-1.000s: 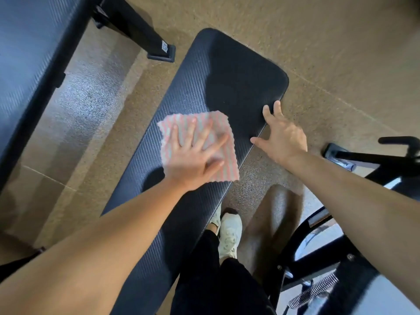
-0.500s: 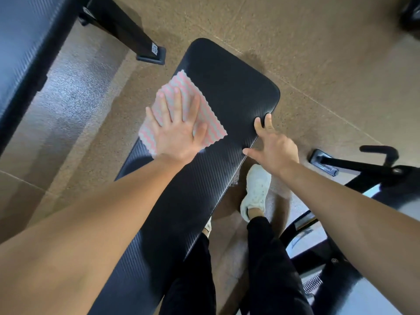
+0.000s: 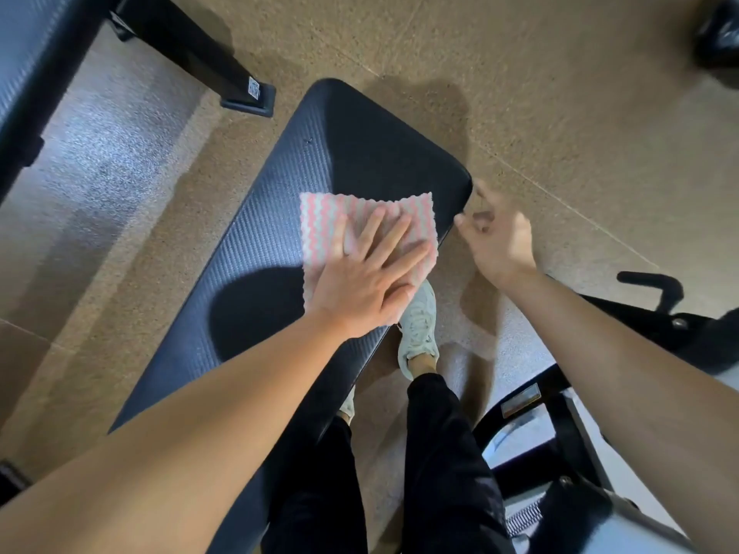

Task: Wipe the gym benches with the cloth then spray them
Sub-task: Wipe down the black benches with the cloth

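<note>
A black padded gym bench (image 3: pixel 280 217) runs from the lower left up to the middle of the head view. A pink-and-white striped cloth (image 3: pixel 340 211) lies flat near the bench's right edge. My left hand (image 3: pixel 368 281) presses on the cloth with straight, spread fingers. My right hand (image 3: pixel 496 241) hovers just off the bench's right edge, blurred, with loosely curled fingers that hold nothing. No spray bottle is in view.
A second black bench (image 3: pixel 28 54) and its steel foot (image 3: pixel 244 94) stand at the upper left. Black machine frames (image 3: pixel 656 313) crowd the right and lower right. My legs and a white shoe (image 3: pixel 418 325) stand beside the bench on the speckled brown floor.
My left hand has slid the cloth from the bench's left side across to its right edge. My right hand has lifted off the bench edge and its fingers have curled.
</note>
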